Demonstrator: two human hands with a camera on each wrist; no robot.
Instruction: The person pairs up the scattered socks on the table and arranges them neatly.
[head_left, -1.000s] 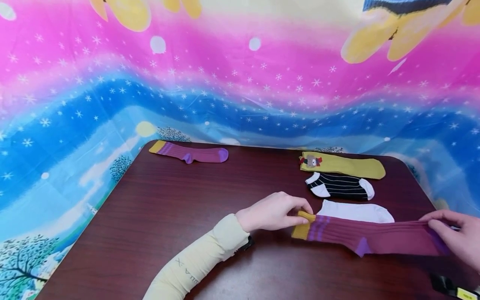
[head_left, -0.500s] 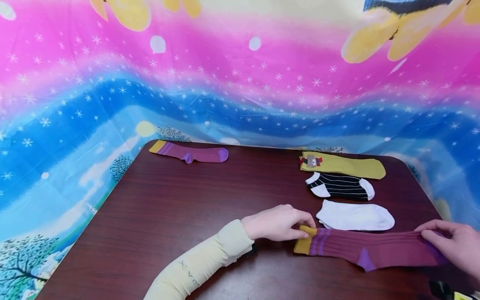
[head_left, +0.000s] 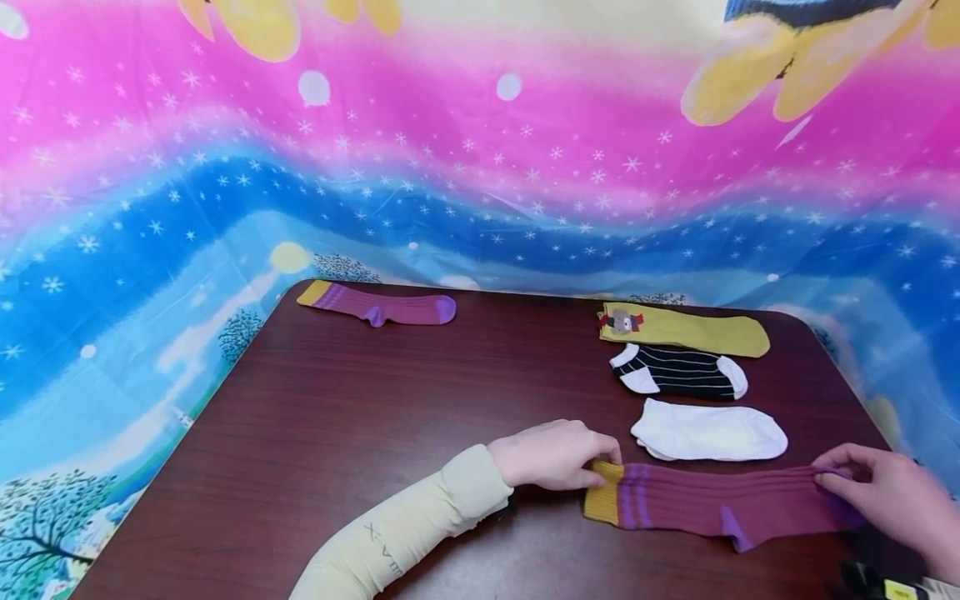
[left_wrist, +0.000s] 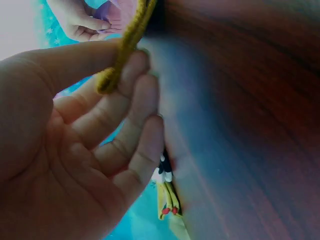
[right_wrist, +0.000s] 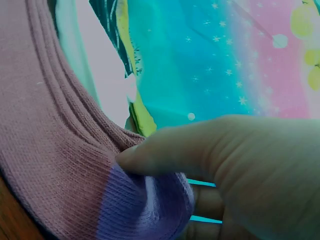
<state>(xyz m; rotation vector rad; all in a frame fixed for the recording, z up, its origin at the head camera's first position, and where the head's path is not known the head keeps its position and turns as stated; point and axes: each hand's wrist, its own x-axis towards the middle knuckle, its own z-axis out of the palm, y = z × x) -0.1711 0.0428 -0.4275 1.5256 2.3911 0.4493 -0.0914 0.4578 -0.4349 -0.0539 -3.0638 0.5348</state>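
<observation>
A maroon ribbed sock (head_left: 682,498) with a mustard cuff and purple heel lies stretched sideways near the front right of the table. My left hand (head_left: 558,454) pinches its cuff, thumb against fingers; the left wrist view shows the folded mustard cuff (left_wrist: 125,57) between them. At the other end my right hand (head_left: 888,492) pinches the toe, and the purple toe patch (right_wrist: 135,200) shows under the thumb in the right wrist view. Just behind this sock lies a white ankle sock (head_left: 708,431). A similar maroon sock (head_left: 397,308) rests at the far left corner.
Behind the white sock are a black striped sock (head_left: 678,372) with white heel and toe, and a yellow-green sock (head_left: 690,330) with an animal figure. All lie on a dark wooden table (head_left: 360,400). A colourful printed cloth (head_left: 450,150) hangs along its back and sides.
Both hands have brought the maroon sock nearer the front edge and down towards the table, lately a little leftward. The white sock, partly covered before, now shows whole.
</observation>
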